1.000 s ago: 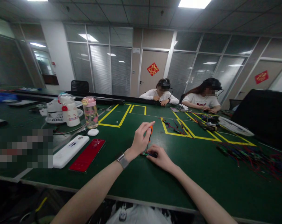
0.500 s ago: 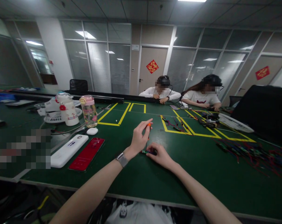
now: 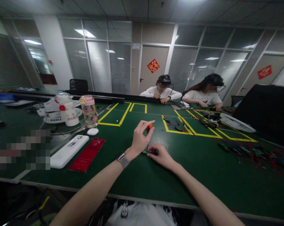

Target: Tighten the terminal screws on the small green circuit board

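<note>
1. Green table [image 3: 203,188]: one. It bears everything; both forearms reach out over its near edge, so the work sits close in front of the person.
2. Co-workers: two people [image 3: 162,91] seated at the far side, well beyond the fingertips, their own hands down on the table. Not the wearer's hands.
3. Yellow tape boxes [image 3: 118,117]: at least three outlined zones beyond the fingers; the one to the far right of them holds a small bunch of wired parts, presumably sorted there.
4. Wire heap [image 3: 255,153]: one loose tangle, well to the right of the right hand. Too tangled to count.
5. Flat items left of the left hand: one white case [image 3: 68,151], one red phone [image 3: 87,154], side by side, parked out of the working area.
6. Bottles: two, one white [image 3: 68,110] and one clear with a pink lid [image 3: 89,110], upright, far left of the fingers.
7. Left hand [image 3: 139,139]: fingers closed round one small screwdriver [image 3: 149,127], orange handle pinched at the fingertips, shaft pointing down, held upright so the tip meets the part below.
8. Right hand [image 3: 162,155]: fingers pressed down on one small connector piece [image 3: 149,153], pinning it flat to the table, likely to keep it from turning. The piece lies directly under the left fingertips, touching the right ones.
</note>
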The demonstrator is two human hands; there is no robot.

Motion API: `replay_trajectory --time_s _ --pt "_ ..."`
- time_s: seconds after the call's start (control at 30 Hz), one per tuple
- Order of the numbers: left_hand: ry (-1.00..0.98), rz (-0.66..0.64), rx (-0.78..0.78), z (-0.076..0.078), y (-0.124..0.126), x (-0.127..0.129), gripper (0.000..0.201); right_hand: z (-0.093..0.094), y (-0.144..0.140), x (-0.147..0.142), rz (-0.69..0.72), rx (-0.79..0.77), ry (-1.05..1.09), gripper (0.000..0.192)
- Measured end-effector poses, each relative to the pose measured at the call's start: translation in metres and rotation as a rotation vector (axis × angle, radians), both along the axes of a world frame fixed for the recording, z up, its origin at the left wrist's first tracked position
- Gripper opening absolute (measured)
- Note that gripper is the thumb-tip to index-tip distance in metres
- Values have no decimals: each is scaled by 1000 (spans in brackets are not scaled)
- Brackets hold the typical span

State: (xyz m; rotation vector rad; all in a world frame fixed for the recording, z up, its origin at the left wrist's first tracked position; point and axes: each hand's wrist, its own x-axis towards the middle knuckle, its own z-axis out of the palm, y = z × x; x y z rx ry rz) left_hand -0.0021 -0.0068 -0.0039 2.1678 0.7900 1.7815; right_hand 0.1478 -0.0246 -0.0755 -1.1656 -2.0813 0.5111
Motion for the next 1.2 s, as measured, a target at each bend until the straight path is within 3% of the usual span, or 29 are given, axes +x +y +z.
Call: replay_trajectory --time_s 0.1,0.27,0.5,0.7,0.9,1.1,1.2 --pt "24 33 12 0 0 0 24 -1 0 0 6 1 7 10" --pt "45 -105 -42 2 -1 0 34 1 -2 -1 -10 8 14 12" --pt "45 17 5 6 -2 -1 16 4 -3 -1 -46 14 -17 10" --pt "40 -122 -36 2 3 -2 33 0 -1 0 -46 12 -1 11" --pt "44 13 -1 3 3 -4 20 1 -1 0 -44 0 0 11" --pt "63 -129 -11 3 1 -2 32 -1 0 0 -21 20 -2 10" --pt "55 -81 7 3 0 0 30 0 0 0 -23 17 3 10"
